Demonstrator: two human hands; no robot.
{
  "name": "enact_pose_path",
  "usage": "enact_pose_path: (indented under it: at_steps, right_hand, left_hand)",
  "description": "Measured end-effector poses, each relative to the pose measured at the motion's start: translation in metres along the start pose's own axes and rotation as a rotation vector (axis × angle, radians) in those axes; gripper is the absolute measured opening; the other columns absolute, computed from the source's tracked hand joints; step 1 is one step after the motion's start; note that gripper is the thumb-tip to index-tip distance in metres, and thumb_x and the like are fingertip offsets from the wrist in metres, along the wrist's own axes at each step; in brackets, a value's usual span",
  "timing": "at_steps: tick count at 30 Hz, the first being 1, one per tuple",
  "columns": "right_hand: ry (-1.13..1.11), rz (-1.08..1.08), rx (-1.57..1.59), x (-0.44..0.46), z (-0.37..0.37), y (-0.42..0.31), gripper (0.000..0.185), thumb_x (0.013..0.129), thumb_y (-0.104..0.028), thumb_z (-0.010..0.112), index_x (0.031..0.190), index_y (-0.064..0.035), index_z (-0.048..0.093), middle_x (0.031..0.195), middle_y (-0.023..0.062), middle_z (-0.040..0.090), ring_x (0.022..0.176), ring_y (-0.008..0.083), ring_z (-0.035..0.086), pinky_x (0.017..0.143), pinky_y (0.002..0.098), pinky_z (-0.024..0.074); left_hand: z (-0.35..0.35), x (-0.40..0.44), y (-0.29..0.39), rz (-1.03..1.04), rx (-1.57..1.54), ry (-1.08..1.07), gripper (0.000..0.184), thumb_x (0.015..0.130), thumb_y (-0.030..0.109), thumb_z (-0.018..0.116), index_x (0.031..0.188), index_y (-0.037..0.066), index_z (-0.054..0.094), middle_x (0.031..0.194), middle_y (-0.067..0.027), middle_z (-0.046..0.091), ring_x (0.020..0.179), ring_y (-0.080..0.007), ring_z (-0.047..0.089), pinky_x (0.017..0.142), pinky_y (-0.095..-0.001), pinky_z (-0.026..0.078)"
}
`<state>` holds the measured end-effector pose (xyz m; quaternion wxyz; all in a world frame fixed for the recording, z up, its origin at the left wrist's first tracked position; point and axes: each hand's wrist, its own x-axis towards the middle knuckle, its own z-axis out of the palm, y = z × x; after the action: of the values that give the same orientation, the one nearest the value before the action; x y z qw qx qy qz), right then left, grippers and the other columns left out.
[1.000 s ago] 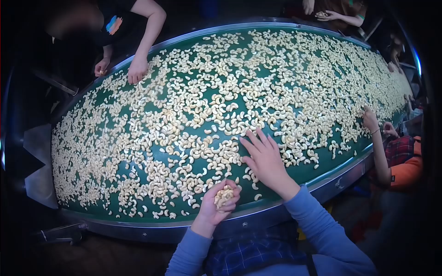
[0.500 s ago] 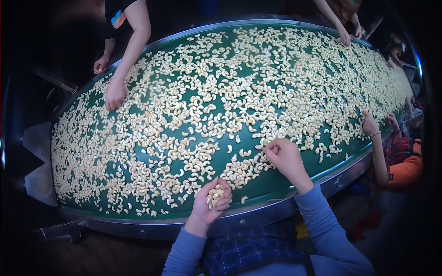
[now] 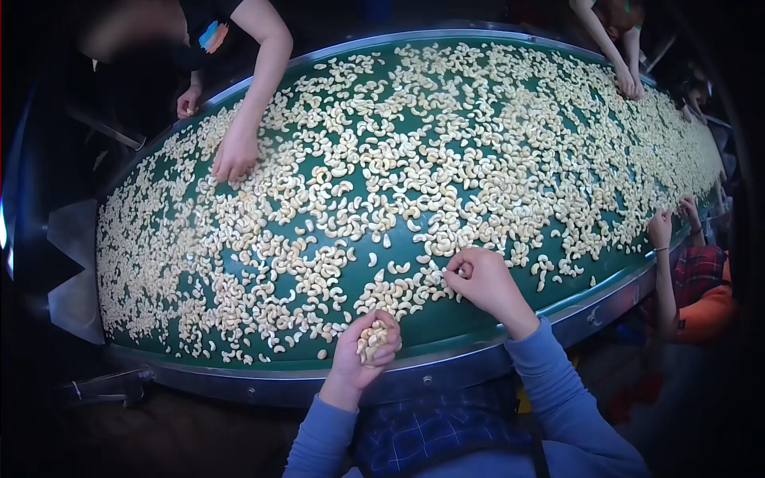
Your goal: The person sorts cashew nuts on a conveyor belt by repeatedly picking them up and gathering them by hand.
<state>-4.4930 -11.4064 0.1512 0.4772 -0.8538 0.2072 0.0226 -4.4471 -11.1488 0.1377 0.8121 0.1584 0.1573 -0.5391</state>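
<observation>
My left hand (image 3: 368, 350) is closed around a small heap of cashews (image 3: 372, 341), palm up over the near rim. The fingers of my right hand (image 3: 482, 283) are pinched together just above the belt, with a pale cashew (image 3: 463, 272) partly showing between them. Under and beside it lies a cluster of cashews (image 3: 398, 293) on the green belt (image 3: 446, 320). Many more cashews (image 3: 510, 171) cover the surface, mostly in one layer, with green gaps between.
A metal rim (image 3: 478, 368) borders the belt. Across it, a person's hand (image 3: 237, 155) touches the nuts at left; another person's hands (image 3: 629, 84) are at the far right. A co-worker's hand (image 3: 660, 229) is near the right edge. Pointed metal plates (image 3: 76, 307) stand at the left end.
The cashews near my hands have shifted left along with the belt. My right hand has moved slightly left; my left hand stays put. The near-right co-worker's hand has drawn back towards the edge.
</observation>
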Motion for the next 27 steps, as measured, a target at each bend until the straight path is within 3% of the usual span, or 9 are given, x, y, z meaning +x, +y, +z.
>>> enact_pose_path:
  at_steps: [4, 5, 7, 9, 14, 18, 21, 22, 27]
  right_hand:
    - [-0.251, 0.200, 0.816, -0.006, -0.009, 0.005, 0.009, 0.080, -0.008, 0.069, 0.082, -0.0028, 0.062, 0.071, 0.0009, 0.055, 0.067, 0.0056, 0.054, 0.058, 0.0261, 0.0432]
    - [-0.285, 0.101, 0.743, -0.007, -0.004, 0.011, 0.009, 0.080, -0.006, 0.069, 0.085, -0.0044, 0.062, 0.073, 0.0014, 0.055, 0.065, 0.0091, 0.054, 0.057, 0.0266, 0.0431]
    - [-0.105, -0.334, 0.048, -0.008, 0.002, 0.004, 0.011, 0.079, -0.010, 0.073, 0.086, -0.0058, 0.065, 0.077, 0.0018, 0.055, 0.068, 0.0135, 0.057, 0.059, 0.0278, 0.0454]
    - [-0.008, -0.352, -0.084, -0.014, 0.021, 0.004, 0.013, 0.078, -0.013, 0.073, 0.086, -0.0059, 0.066, 0.075, 0.0081, 0.057, 0.071, 0.0239, 0.060, 0.064, 0.0352, 0.0497]
    - [-0.002, -0.419, -0.174, -0.004, 0.034, 0.019, 0.009, 0.081, -0.012, 0.068, 0.083, -0.0035, 0.065, 0.073, 0.0072, 0.059, 0.067, 0.0225, 0.061, 0.064, 0.0337, 0.0500]
    - [-0.303, -0.138, 0.378, 0.010, 0.012, 0.007, 0.011, 0.081, -0.011, 0.066, 0.087, -0.0026, 0.065, 0.069, 0.0050, 0.061, 0.065, 0.0145, 0.059, 0.061, 0.0302, 0.0478]
    - [-0.243, -0.313, 0.300, 0.020, 0.024, -0.001, 0.014, 0.081, -0.013, 0.067, 0.091, -0.0033, 0.065, 0.069, 0.0062, 0.060, 0.064, 0.0171, 0.059, 0.060, 0.0310, 0.0479]
    - [-0.125, -0.518, 0.102, 0.024, 0.035, 0.003, 0.014, 0.082, -0.013, 0.067, 0.090, -0.0020, 0.062, 0.074, 0.0101, 0.060, 0.066, 0.0241, 0.062, 0.060, 0.0350, 0.0499]
    - [-0.145, -0.508, -0.123, 0.026, 0.054, 0.000, 0.012, 0.084, -0.010, 0.062, 0.086, 0.0005, 0.057, 0.085, 0.0178, 0.057, 0.076, 0.0352, 0.063, 0.067, 0.0436, 0.0519]
  left_hand:
    - [-0.002, 0.002, -0.009, 0.055, -0.030, 0.014, 0.032, 0.103, 0.026, 0.038, 0.097, 0.000, 0.055, 0.083, -0.0127, 0.054, 0.055, -0.0110, 0.043, 0.039, -0.0184, 0.030]
    - [0.000, 0.004, -0.010, 0.061, -0.030, 0.007, 0.032, 0.103, 0.026, 0.038, 0.097, 0.000, 0.055, 0.083, -0.0128, 0.054, 0.055, -0.0110, 0.043, 0.039, -0.0184, 0.030]
    - [0.004, 0.010, -0.015, 0.069, -0.028, -0.007, 0.032, 0.103, 0.026, 0.037, 0.097, -0.001, 0.055, 0.083, -0.0131, 0.054, 0.056, -0.0109, 0.043, 0.039, -0.0184, 0.030]
    - [0.009, 0.016, -0.019, 0.068, -0.026, -0.008, 0.033, 0.103, 0.026, 0.037, 0.098, -0.001, 0.055, 0.083, -0.0133, 0.053, 0.055, -0.0109, 0.042, 0.039, -0.0185, 0.030]
    - [0.008, 0.023, -0.029, 0.099, -0.030, -0.009, 0.033, 0.103, 0.026, 0.037, 0.100, -0.002, 0.055, 0.084, -0.0137, 0.053, 0.054, -0.0110, 0.042, 0.039, -0.0185, 0.030]
    - [0.015, 0.023, -0.037, 0.131, -0.074, 0.058, 0.033, 0.103, 0.026, 0.036, 0.097, -0.002, 0.053, 0.080, -0.0123, 0.047, 0.052, -0.0106, 0.041, 0.037, -0.0185, 0.031]
    - [0.016, 0.024, -0.043, 0.157, -0.090, 0.060, 0.033, 0.103, 0.025, 0.037, 0.098, -0.002, 0.054, 0.080, -0.0124, 0.047, 0.053, -0.0108, 0.042, 0.037, -0.0184, 0.031]
    - [0.017, 0.026, -0.045, 0.167, -0.081, 0.066, 0.032, 0.103, 0.025, 0.037, 0.098, -0.002, 0.054, 0.080, -0.0125, 0.048, 0.053, -0.0108, 0.042, 0.038, -0.0184, 0.031]
    - [0.019, 0.030, -0.054, 0.201, -0.094, 0.074, 0.033, 0.102, 0.027, 0.037, 0.098, -0.002, 0.054, 0.081, -0.0131, 0.049, 0.054, -0.0112, 0.043, 0.037, -0.0180, 0.032]
